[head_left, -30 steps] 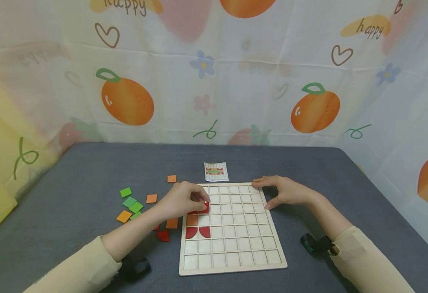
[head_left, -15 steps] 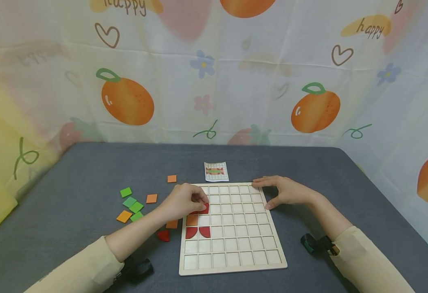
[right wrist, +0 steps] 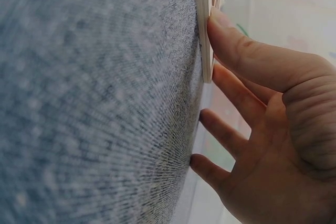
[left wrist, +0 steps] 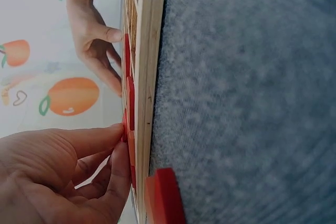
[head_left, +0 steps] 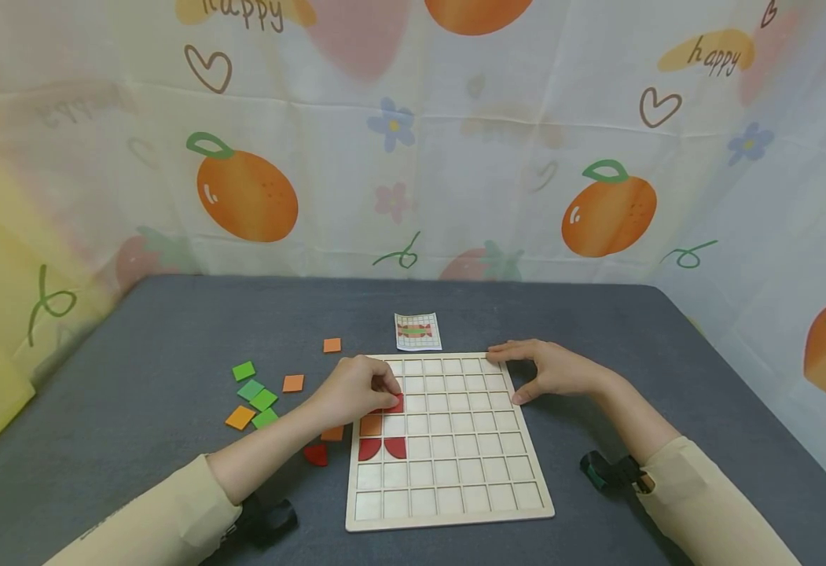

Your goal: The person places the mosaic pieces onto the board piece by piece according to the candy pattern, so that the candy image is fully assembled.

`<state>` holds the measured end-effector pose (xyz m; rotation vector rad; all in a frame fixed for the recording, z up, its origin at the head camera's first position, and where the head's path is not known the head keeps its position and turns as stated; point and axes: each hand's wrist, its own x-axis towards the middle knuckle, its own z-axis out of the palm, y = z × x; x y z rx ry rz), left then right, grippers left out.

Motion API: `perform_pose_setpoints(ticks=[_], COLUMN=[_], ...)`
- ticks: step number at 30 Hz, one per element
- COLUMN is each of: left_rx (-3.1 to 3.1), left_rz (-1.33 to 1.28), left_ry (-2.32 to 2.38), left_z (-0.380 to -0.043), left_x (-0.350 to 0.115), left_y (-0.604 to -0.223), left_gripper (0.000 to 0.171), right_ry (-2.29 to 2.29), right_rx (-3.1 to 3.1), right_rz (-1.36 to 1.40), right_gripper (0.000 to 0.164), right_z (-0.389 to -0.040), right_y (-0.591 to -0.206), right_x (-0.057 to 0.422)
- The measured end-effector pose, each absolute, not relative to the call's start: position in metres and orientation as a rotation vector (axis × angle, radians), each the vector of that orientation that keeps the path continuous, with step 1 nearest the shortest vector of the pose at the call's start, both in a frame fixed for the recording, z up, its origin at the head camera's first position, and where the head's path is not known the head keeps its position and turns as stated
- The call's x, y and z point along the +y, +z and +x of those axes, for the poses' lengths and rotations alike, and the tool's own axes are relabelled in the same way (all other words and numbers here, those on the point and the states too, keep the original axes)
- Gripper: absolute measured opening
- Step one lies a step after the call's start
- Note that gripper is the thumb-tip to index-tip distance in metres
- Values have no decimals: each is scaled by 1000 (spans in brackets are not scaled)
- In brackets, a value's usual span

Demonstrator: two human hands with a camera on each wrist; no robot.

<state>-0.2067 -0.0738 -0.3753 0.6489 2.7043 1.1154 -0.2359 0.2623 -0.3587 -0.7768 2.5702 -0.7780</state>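
A pale wooden grid board (head_left: pixel 448 475) lies flat on the table. My left hand (head_left: pixel 352 389) is over its upper left part, thumb and fingertips pinching a small red tile (head_left: pixel 398 404) at a cell of the second column. In the left wrist view, the left hand (left wrist: pixel 68 174) keeps that tile against the board, mostly covered by fingertips. Below it sit an orange square (head_left: pixel 370 426) and two red quarter-circle tiles (head_left: pixel 395 449) in their cells. My right hand (head_left: pixel 550 369) touches the board's far right corner, thumb at the right side, fingers fairly straight and spread.
Left of the board lie several loose tiles: green squares (head_left: pixel 263 400), orange squares (head_left: pixel 293 383) and a red quarter-circle (head_left: pixel 316 455). A small printed pattern card (head_left: pixel 417 332) is just beyond the board. A fruit-print curtain (head_left: pixel 455 196) hangs behind the grey table (head_left: pixel 568 306).
My left hand shifts very slightly toward the left at the same cell, still pinching the red tile. The right hand stays at the board's corner.
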Motion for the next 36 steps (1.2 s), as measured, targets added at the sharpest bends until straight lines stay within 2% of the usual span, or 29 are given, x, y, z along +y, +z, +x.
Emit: perform_pose_setpoints(ticks=[9, 17, 22, 27, 36], left_rx=[2722, 2704, 2686, 2694, 2817], left_rz=[639, 675, 717, 731, 594], left_ry=[1088, 1069, 1064, 1055, 974], left_z=[-206, -202, -199, -202, -213], left_x=[-72, -73, -79, -96, -151], left_y=[-374, -368, -358, -345, -332], left_gripper=[7, 2, 7, 12, 18], right_ry=[-770, -771, -772, -772, -785], right_rx=[2567, 2568, 2571, 2572, 2567], right_rz=[-770, -789, -783, -789, -789], right_gripper=[76, 77, 77, 77, 77], right_z=[-236, -237, -238, -238, -239], right_y=[-358, -360, -362, -362, -362], right_x=[264, 265, 265, 265, 265])
